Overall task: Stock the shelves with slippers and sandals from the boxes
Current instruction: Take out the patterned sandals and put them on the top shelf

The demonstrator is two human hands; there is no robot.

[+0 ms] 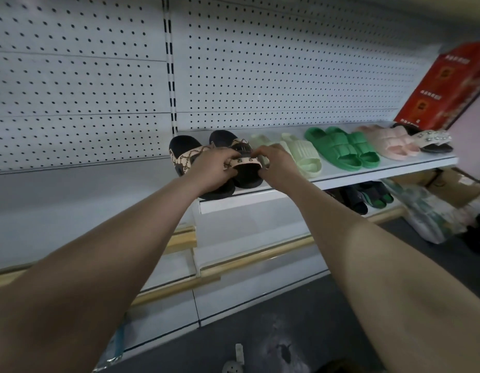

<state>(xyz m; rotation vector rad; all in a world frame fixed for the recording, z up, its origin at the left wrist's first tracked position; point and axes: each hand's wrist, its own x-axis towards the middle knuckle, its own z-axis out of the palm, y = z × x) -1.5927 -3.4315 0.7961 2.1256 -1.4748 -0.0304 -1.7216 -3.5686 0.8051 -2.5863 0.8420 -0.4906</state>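
Note:
A pair of black slippers with beige patterned straps sits at the left end of the white shelf [389, 168]. The left slipper [183, 148] lies partly under my left hand [210, 168]. My left hand and my right hand [276, 164] both pinch the strap of the right slipper [245, 168], one at each end. Further right on the same shelf lie a pale green pair [300, 154], a bright green pair [343, 149], a pink pair [386, 142] and a dark pair with a studded white strap [432, 142].
White pegboard [260, 76] backs the shelf. A red carton [445, 87] stands at the shelf's far right end. Dark and green slippers [367, 196] lie on a lower shelf. Cardboard boxes [459, 189] and a plastic-wrapped bundle [432, 216] sit on the dark floor to the right.

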